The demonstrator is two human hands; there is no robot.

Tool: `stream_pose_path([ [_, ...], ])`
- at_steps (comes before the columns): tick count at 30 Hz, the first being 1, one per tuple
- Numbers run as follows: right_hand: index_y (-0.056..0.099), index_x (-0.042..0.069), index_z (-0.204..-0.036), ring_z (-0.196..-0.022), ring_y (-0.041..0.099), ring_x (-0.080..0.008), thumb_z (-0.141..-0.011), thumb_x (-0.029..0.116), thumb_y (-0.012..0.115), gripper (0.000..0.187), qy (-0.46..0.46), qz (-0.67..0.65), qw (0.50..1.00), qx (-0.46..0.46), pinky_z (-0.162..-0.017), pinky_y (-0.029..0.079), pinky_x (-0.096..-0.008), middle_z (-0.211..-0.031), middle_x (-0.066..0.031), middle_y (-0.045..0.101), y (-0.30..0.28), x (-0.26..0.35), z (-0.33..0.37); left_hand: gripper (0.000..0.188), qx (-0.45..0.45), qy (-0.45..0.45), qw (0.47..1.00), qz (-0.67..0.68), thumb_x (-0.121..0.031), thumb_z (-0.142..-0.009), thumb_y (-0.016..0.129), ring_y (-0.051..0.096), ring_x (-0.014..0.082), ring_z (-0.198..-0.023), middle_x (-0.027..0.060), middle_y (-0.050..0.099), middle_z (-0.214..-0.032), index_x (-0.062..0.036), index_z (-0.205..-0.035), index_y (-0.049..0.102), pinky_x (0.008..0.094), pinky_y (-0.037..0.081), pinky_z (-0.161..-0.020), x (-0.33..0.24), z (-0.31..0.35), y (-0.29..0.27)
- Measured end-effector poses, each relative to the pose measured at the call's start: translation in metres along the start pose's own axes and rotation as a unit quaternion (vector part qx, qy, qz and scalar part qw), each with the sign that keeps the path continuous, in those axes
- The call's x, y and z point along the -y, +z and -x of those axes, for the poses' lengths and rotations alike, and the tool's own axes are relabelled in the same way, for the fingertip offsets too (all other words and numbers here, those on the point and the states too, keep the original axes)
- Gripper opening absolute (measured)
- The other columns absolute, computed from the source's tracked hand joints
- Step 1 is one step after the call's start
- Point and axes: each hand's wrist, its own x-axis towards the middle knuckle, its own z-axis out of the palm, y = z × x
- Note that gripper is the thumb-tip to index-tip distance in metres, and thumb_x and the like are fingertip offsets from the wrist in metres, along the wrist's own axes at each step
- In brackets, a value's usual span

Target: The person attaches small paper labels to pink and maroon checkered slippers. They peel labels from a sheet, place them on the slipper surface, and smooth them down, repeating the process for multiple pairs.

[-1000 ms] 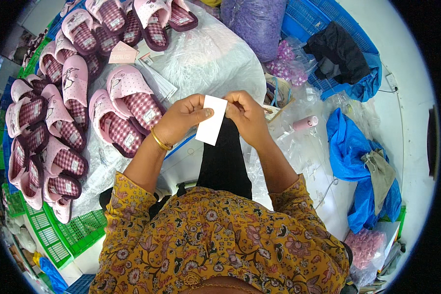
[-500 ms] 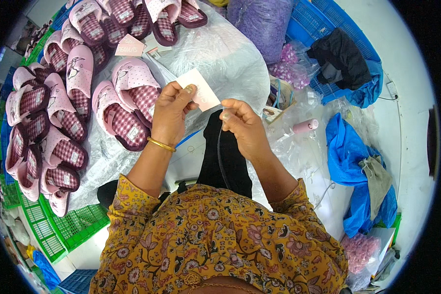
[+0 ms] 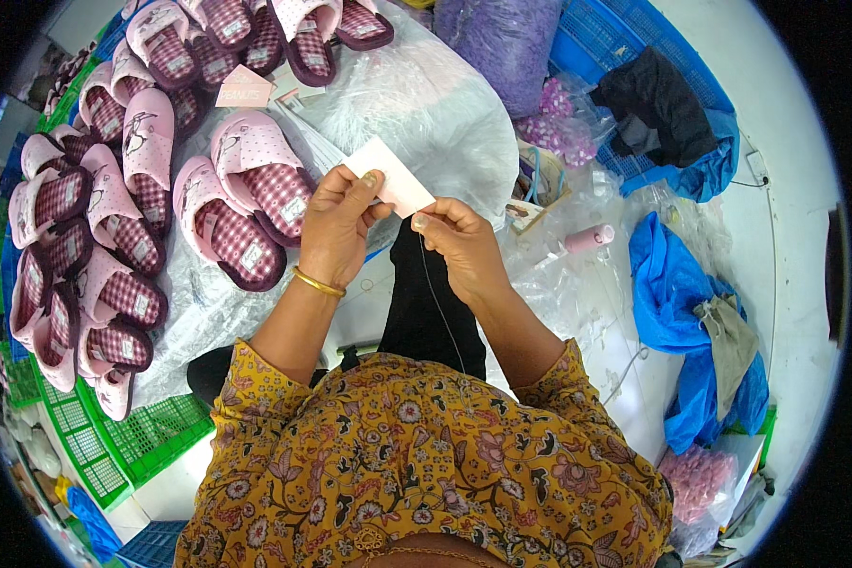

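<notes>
A pale pink card [image 3: 395,178] is pinched by its left edge between the thumb and fingers of my left hand [image 3: 343,210]. At the card's lower right corner my right hand [image 3: 456,235] closes thumb and forefinger together. A thin thread [image 3: 433,293] hangs from those fingertips down over my dark-clad leg. Whether the thread passes through the card is hidden by my fingers. Just left of my left hand lies a pair of pink slippers with checked insoles, the nearer one [image 3: 232,227] beside the other [image 3: 265,175].
Many more pink slippers [image 3: 123,213] cover the left side, above a green crate [image 3: 156,440]. Another pink card [image 3: 245,88] lies among them. Clear plastic wrap [image 3: 435,95] spreads ahead. A pink thread spool [image 3: 590,239] and blue cloth [image 3: 672,293] are at the right.
My right hand has come in against the card's corner and its fingers now overlap it. The hanging thread has shifted. The view has moved slightly.
</notes>
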Motion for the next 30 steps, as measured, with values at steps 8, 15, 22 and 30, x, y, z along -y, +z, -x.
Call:
stream_pose_path([
  [8, 0.067, 0.001, -0.098, -0.070, 0.050, -0.0054, -0.087, 0.010, 0.072, 0.015, 0.002, -0.003, 1.000, -0.023, -0.063, 0.040, -0.0207, -0.082, 0.0004, 0.062, -0.005, -0.006, -0.003, 0.012, 0.007, -0.011, 1.000, -0.009, -0.017, -0.098, 0.059, 0.066, 0.0126, -0.086, 0.0040, 0.068, -0.095, -0.0066, -0.102, 0.064, 0.0254, 0.055, -0.075, 0.001, 0.008, 0.001],
  [15, 0.068, 0.000, -0.097, -0.076, 0.057, -0.0047, -0.086, 0.010, 0.071, 0.015, -0.030, 0.208, 0.977, 0.045, -0.070, 0.046, -0.0208, -0.085, 0.0001, 0.066, -0.022, 0.010, 0.006, 0.056, 0.271, -0.150, 0.951, 0.014, -0.044, -0.105, 0.035, 0.067, 0.0259, -0.100, 0.0193, 0.069, -0.109, 0.0029, -0.104, 0.064, 0.0335, 0.054, -0.081, -0.026, 0.008, -0.038],
  [22, 0.068, 0.001, -0.096, -0.072, 0.059, -0.0052, -0.086, 0.007, 0.070, 0.012, -0.086, 0.331, 0.927, 0.151, -0.065, 0.048, -0.0229, -0.082, -0.0025, 0.067, -0.020, 0.007, 0.015, 0.011, 0.260, -0.097, 0.884, -0.376, -0.012, -0.092, 0.067, 0.056, 0.0061, -0.078, -0.0010, 0.063, -0.087, -0.0014, -0.095, 0.064, 0.0224, 0.045, -0.069, -0.015, 0.016, -0.029],
  [30, 0.066, 0.002, -0.093, -0.074, 0.060, -0.0067, -0.084, 0.008, 0.073, 0.013, -0.092, 0.352, 0.922, 0.134, -0.068, 0.049, -0.0240, -0.082, -0.0019, 0.068, -0.011, -0.002, 0.018, 0.017, 0.194, 0.038, 0.840, -0.504, -0.019, -0.088, 0.070, 0.055, 0.0128, -0.070, 0.0052, 0.060, -0.079, -0.0028, -0.089, 0.064, 0.0289, 0.045, -0.064, -0.011, 0.036, -0.028],
])
